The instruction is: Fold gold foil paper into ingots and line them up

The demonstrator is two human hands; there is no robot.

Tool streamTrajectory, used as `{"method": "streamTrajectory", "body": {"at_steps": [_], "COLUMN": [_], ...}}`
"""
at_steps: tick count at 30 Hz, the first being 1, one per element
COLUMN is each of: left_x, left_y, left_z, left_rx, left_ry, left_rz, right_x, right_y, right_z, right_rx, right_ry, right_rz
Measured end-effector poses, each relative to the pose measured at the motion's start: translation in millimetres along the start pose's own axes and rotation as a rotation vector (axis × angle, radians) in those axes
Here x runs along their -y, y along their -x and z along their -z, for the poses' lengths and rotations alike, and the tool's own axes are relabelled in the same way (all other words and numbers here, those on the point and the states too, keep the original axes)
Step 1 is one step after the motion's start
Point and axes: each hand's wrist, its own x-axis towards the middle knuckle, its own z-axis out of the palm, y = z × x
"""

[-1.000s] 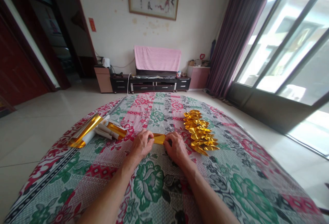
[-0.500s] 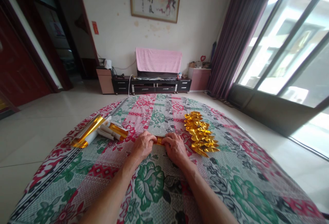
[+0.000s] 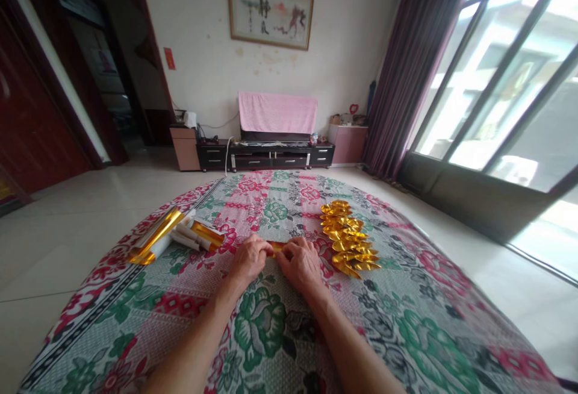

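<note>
Both my hands rest on a round table covered with a floral cloth (image 3: pixel 271 334). My left hand (image 3: pixel 247 259) and my right hand (image 3: pixel 301 262) are closed, side by side, pinching a small piece of gold foil paper (image 3: pixel 276 247) between them; only a sliver of it shows. A row of several folded gold foil pieces (image 3: pixel 347 238) lies just right of my right hand. To the left of my left hand lie gold foil sheets and white rolled papers (image 3: pixel 174 234).
Beyond the table are a tiled floor (image 3: pixel 81 213), a low dark TV cabinet (image 3: pixel 271 154) with a pink cloth over the screen, a framed picture (image 3: pixel 270 12) on the wall, a dark doorway at left, and purple curtains by large windows (image 3: pixel 510 81) at right.
My hands have drawn closer together along the gold foil piece, so much less of it shows between them. The view has tilted slightly.
</note>
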Motion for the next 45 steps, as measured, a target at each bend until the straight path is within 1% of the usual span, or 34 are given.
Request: {"method": "streamTrajectory", "body": {"at_steps": [3, 5, 10, 15, 20, 22, 25, 30, 36, 40, 45], "left_x": [3, 4, 6, 1, -8, -8, -3, 7, 2, 2, 6], "left_y": [-1, -1, -1, 1, 4, 5, 3, -4, -5, -4, -4], "left_z": [-0.4, -0.6, 0.0, -0.6, -2.3, -2.9, -4.2, -6.6, -2.1, 0.9, -1.4], "left_rx": [0.010, 0.020, 0.024, -0.002, -0.070, -0.074, -0.057, -0.051, -0.064, -0.044, -0.057], "left_ry": [0.011, 0.028, 0.035, 0.006, -0.030, -0.038, -0.014, 0.058, 0.067, 0.078, 0.120], "left_rz": [-0.013, -0.024, -0.020, -0.009, -0.015, -0.029, -0.043, 0.033, 0.160, 0.173, 0.134], "right_x": [1, 0, -9, -12, -12, -13, -16, -17, -15, -14, -12], "right_y": [-1, -3, -7, -7, -7, -7, -8, -8, -8, -7, -5], "right_z": [-1, -1, 1, -1, -3, -4, -5, -5, -5, -3, 0], "right_rx": [0.000, 0.025, 0.091, 0.082, 0.058, 0.056, 0.061, 0.069, 0.068, 0.063, 0.039], "right_ry": [0.026, 0.008, -0.063, -0.073, -0.075, -0.073, -0.073, -0.061, -0.053, -0.062, -0.071], "right_rz": [-0.039, -0.051, -0.034, -0.036, -0.017, -0.002, 0.014, 0.017, 0.020, 0.026, 0.008]}}
